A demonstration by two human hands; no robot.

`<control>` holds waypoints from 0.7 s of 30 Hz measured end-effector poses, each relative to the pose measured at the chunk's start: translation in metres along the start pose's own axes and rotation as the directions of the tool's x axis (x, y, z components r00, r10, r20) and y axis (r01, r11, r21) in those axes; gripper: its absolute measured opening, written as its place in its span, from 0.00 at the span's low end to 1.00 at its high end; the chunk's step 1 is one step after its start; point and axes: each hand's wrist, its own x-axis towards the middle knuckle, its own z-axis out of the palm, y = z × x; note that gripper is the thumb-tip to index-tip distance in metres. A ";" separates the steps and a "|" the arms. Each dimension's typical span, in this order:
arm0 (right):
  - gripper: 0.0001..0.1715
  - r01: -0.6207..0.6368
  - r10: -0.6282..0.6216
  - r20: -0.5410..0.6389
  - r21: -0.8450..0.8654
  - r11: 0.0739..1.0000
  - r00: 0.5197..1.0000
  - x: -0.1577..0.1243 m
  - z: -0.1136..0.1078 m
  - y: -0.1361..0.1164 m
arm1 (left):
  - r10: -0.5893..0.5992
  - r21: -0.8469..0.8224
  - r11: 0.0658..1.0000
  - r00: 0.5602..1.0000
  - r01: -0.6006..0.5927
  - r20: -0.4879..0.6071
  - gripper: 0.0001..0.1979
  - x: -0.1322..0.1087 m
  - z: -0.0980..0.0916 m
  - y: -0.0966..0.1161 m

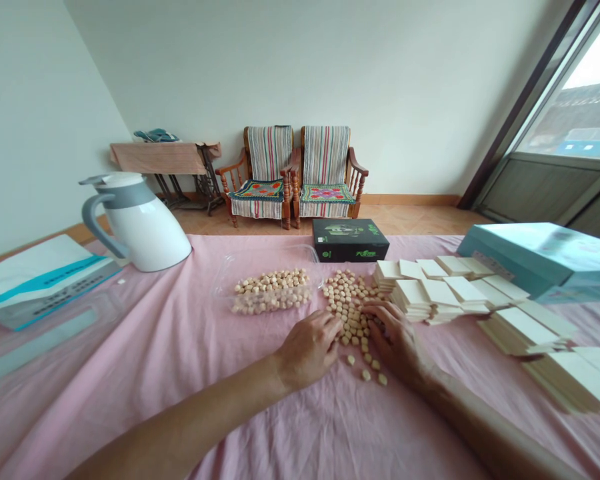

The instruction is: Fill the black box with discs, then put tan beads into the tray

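Note:
A loose pile of small pale wooden pieces [347, 293], like little rounded cubes, lies on the pink cloth between my hands. My left hand [310, 347] rests at the pile's left edge with its fingers curled in together; whatever its fingertips hold is hidden. At the pile's right side my right hand [397, 340] lies with fingers apart, touching some pieces. Several stray pieces [366, 375] sit nearer to me. Beyond my left hand stands a clear plastic container [225, 273] lying with many more such pieces in it.
Stacks of thin pale wooden boards [445, 293] stand right of the pile. Behind are a black box [350, 241] and a light blue box [545, 257]. On the left are a white and grey jug [147, 227], a white-blue packet [45, 277] and a clear plastic lid [55, 337].

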 end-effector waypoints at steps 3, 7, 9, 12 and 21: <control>0.12 0.000 0.000 -0.005 -0.006 1.000 1.000 0.000 -0.001 -0.002 | 0.054 0.045 0.998 0.993 -0.049 -0.104 0.06 -0.008 -0.016 0.000; 0.13 -0.011 0.010 -0.010 -0.011 1.000 1.000 -0.001 0.000 -0.002 | 0.051 0.123 0.992 0.945 -0.011 -0.323 0.04 -0.023 -0.052 -0.015; 0.13 -0.011 0.011 -0.003 -0.008 1.000 1.000 -0.001 0.001 -0.001 | 0.019 0.160 0.986 0.914 0.050 -0.405 0.04 -0.027 -0.072 -0.030; 0.13 -0.006 0.006 0.012 -0.008 1.000 1.000 -0.001 0.001 0.000 | -0.041 0.224 0.960 0.880 0.166 -0.474 0.04 -0.028 -0.095 -0.058; 0.13 -0.003 0.003 0.002 -0.008 1.000 1.000 -0.001 0.002 0.002 | 0.157 0.223 0.972 0.914 -0.076 -0.373 0.05 -0.022 -0.075 -0.034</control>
